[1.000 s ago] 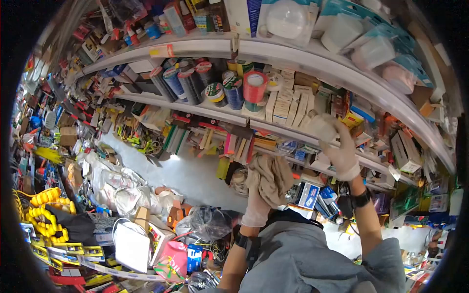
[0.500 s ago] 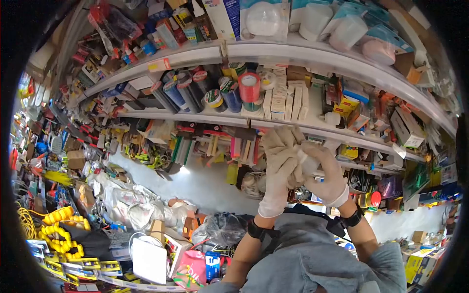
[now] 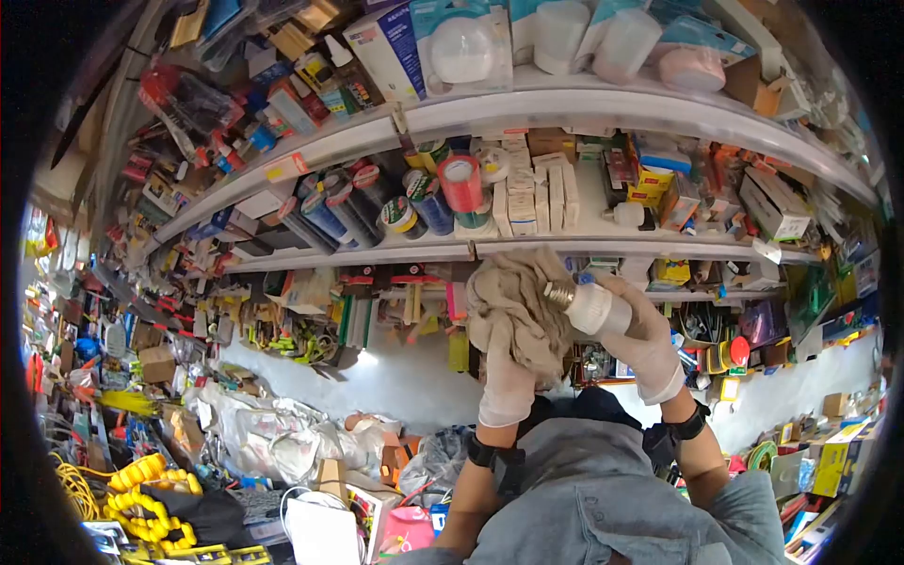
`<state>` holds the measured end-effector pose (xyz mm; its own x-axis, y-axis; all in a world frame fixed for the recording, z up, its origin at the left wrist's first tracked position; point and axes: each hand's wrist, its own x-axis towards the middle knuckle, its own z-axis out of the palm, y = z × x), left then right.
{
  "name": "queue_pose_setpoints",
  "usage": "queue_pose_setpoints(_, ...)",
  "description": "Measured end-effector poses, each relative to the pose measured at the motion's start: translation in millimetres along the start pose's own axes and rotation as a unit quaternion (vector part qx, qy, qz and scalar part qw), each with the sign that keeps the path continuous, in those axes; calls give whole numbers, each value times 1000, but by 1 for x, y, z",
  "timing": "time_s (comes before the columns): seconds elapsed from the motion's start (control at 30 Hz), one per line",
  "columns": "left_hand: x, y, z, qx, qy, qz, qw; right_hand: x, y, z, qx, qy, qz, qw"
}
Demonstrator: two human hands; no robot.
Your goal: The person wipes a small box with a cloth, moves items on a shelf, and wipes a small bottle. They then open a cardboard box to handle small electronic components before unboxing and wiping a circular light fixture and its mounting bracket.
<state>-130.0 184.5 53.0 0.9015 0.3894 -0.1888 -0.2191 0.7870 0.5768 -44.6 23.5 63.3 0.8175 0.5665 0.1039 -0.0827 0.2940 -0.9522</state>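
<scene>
A white light bulb with a metal screw base is gripped in my gloved right hand, its base pointing left. My left hand, also in a white glove, holds a crumpled beige cloth. The cloth bunches over the left fingers and hides most of them. Bulb and cloth are side by side, with the screw base right at the cloth's edge. Both hands are in front of the lower shelf edge.
Red tape rolls, small white boxes and dark rolls stand on the middle shelf. Packaged white lamps line the upper shelf. Yellow chain and plastic-wrapped goods lie at lower left.
The cloth has shifted left, away from the bulb, and the bulb's metal base now shows. The right hand has turned the bulb outward. The view has moved slightly.
</scene>
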Motion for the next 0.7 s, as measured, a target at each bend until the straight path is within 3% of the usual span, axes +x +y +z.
queue_pose_setpoints(0.03,-3,-1,-1,-11,-10,15,1000,-2,1,-2,-22,-5,-7,1000)
queue_pose_setpoints(0.07,6,-3,-29,195,-79,46,977,-3,-7,-4,-125,-20,3,992)
queue_pose_setpoints(0.1,12,11,-30,391,-144,77,906,-3,-14,-6,-125,-20,4,992)
queue_pose_setpoints(0.13,27,22,-22,553,-282,192,760,-2,-19,-8,-240,-52,-39,968)
queue_pose_setpoints(0.17,24,15,-18,553,-281,194,760,-1,-23,-10,-352,-85,-84,928)
queue_pose_setpoints(0.23,15,-11,-9,564,-119,306,757,1,-21,-10,-293,-58,-55,953)
queue_pose_setpoints(0.27,13,-19,-9,564,-113,309,757,3,-18,-11,-148,-24,-27,988)
queue_pose_setpoints(0.3,13,-26,-11,536,-102,272,793,5,-15,-12,1,10,4,1000)
queue_pose_setpoints(0.33,12,-31,-11,507,-91,235,824,5,-12,-14,5,6,4,1000)
queue_pose_setpoints(0.37,8,-33,-3,511,-89,237,821,5,-7,-15,25,10,0,1000)
queue_pose_setpoints(0.43,-3,-40,17,226,8,98,969,2,-1,-17,65,22,-6,998)
queue_pose_setpoints(0.47,-3,-51,20,228,9,100,969,0,0,-15,22,13,15,1000)
queue_pose_setpoints(0.53,-5,-70,23,92,132,77,984,-1,5,-18,51,6,5,999)
queue_pose_setpoints(0.7,-14,-80,1,187,80,32,979,-4,-6,-31,123,8,-13,992)
